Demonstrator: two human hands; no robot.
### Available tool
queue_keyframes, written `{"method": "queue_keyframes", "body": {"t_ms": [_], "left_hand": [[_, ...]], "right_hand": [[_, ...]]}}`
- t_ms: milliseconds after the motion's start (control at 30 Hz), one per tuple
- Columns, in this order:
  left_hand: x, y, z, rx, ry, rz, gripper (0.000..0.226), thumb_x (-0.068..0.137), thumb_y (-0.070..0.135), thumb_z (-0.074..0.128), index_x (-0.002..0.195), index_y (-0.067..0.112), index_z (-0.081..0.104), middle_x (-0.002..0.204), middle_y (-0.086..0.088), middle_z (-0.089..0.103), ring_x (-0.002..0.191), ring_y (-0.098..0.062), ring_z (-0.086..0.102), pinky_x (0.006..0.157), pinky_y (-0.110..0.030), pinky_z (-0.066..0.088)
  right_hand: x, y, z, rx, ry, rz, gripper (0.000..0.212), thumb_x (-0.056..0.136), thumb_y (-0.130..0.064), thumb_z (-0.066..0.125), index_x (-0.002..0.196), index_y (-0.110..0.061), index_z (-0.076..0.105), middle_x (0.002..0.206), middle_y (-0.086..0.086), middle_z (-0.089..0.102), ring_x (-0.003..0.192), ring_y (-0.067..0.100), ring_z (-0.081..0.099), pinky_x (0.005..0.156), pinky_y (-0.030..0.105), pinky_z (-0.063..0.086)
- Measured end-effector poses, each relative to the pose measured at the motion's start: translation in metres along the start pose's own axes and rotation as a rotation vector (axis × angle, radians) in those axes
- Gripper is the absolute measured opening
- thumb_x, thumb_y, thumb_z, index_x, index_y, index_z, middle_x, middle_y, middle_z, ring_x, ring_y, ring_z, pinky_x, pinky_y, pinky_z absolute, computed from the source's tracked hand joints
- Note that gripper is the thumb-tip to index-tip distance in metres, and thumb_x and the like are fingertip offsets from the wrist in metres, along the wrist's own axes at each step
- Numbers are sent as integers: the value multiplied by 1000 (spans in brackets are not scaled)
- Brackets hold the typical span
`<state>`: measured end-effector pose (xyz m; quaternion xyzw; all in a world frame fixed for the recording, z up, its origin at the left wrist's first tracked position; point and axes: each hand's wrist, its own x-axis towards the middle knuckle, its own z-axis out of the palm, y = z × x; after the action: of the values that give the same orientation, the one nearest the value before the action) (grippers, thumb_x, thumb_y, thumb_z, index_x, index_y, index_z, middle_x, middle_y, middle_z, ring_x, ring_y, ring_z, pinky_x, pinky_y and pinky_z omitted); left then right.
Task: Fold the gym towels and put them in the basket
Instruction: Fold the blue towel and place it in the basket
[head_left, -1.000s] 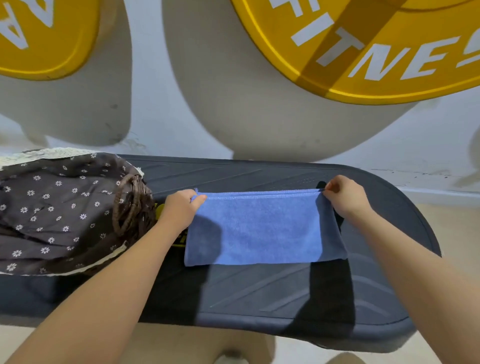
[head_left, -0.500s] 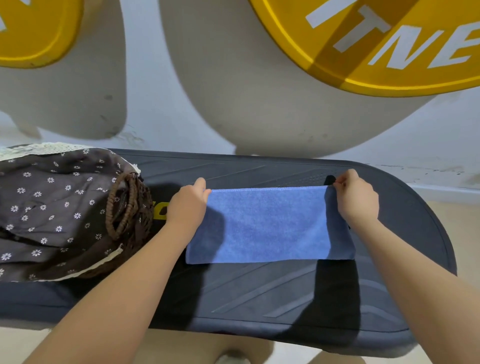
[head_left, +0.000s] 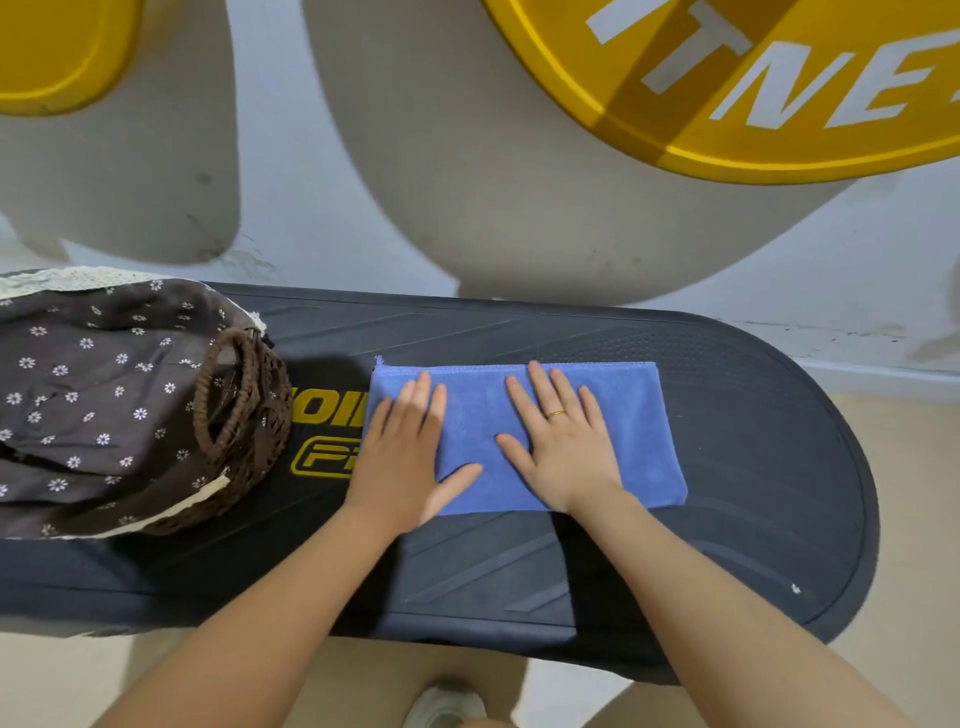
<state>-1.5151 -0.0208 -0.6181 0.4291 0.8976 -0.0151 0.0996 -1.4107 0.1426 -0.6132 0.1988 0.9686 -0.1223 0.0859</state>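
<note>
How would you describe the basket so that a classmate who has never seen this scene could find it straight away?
Start at the long dark platform under the yellow wall sign. At its left end, beside the blue towel, sits the basket. Only it is brown wicker with a looped handle and a dark, white-flowered lining.

Pale scuffed wall with yellow lettered discs, beige floor, dark platform.
</note>
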Motion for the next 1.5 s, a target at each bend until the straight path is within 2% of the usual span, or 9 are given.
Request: {"method": "queue_keyframes", "body": {"t_ms": [233, 400, 533, 800, 1000, 1133, 1200, 1333, 1500], "left_hand": [[-9, -12, -15, 16, -114, -31, 130, 46, 86, 9, 147, 6, -3, 156, -12, -10, 146, -24, -7, 118, -37, 0], [-8, -10, -11, -30, -55, -40, 133, 45, 87, 19, 147, 3, 6, 156, -16, -2, 146, -26, -1, 119, -40, 2], [-11, 12, -13, -66, 40, -113, 125, 50, 82, 9, 146, 1, 14, 156, -14, 5, 146, -24, 5, 117, -40, -3], [2, 89, -14, -132, 46, 15, 67, 96, 51, 23, 149, 16, 1, 158, -3, -8, 145, -16, -7, 116, -35, -10], [6, 108, -4, -187, -2, 18, 86, 87, 66, 31, 148, 19, -8, 156, -1, -16, 144, -16, -16, 116, -35, -11], [13, 107, -5, -216, -65, 15, 96, 82, 68, 40, 147, 20, -11, 155, 2, -20, 143, -15, -19, 115, -36, -13], [12, 99, -16, -420, -114, 33, 80, 90, 54, 40, 148, 23, -5, 156, 7, -14, 143, -9, -15, 114, -30, -12], [-3, 74, -44, -1378, -78, -130, 45, 101, 27, 29, 145, 30, 20, 151, 11, 26, 134, -4, 29, 109, -20, 18], [-7, 39, -53, -1677, -18, -263, 25, 100, 36, 29, 114, 38, 50, 99, 12, 64, 82, 0, 64, 75, -17, 50]], "right_hand": [[-29, 79, -17, -14, 14, 330, 77, 80, -62, 1, 149, -28, 1, 159, -2, -3, 147, 20, -3, 118, 42, 2], [-42, 92, -25, -16, -14, 438, 64, 97, -50, 19, 150, -17, 6, 159, 4, -6, 146, 24, -9, 118, 44, 2], [-59, 67, -28, 168, 214, 421, 44, 94, -25, 46, 132, -4, 42, 149, 16, 31, 137, 33, 26, 108, 43, 28], [-61, 54, -36, 765, 302, 694, 47, 90, -13, 53, 133, -3, 38, 129, 15, 50, 112, 29, 51, 85, 36, 42], [-58, 63, -50, 1160, 83, 784, 22, 79, -19, 71, 88, -3, 59, 85, 8, 61, 78, 23, 57, 65, 29, 45], [-55, 48, -63, 1228, 67, 561, 20, 81, -7, 63, 101, -8, 61, 95, 6, 65, 85, 22, 61, 74, 31, 50], [-53, 29, -68, 1199, 81, 419, 24, 83, -8, 60, 106, -15, 59, 102, 0, 65, 95, 19, 61, 82, 32, 49], [-40, -13, -75, 1066, 159, 300, 43, 85, -12, 57, 128, -14, 51, 114, 1, 60, 107, 19, 57, 88, 31, 46], [-28, -77, -63, 815, 141, 183, 34, 89, -15, 51, 121, -8, 47, 88, -1, 55, 86, 20, 55, 65, 23, 34]]}}
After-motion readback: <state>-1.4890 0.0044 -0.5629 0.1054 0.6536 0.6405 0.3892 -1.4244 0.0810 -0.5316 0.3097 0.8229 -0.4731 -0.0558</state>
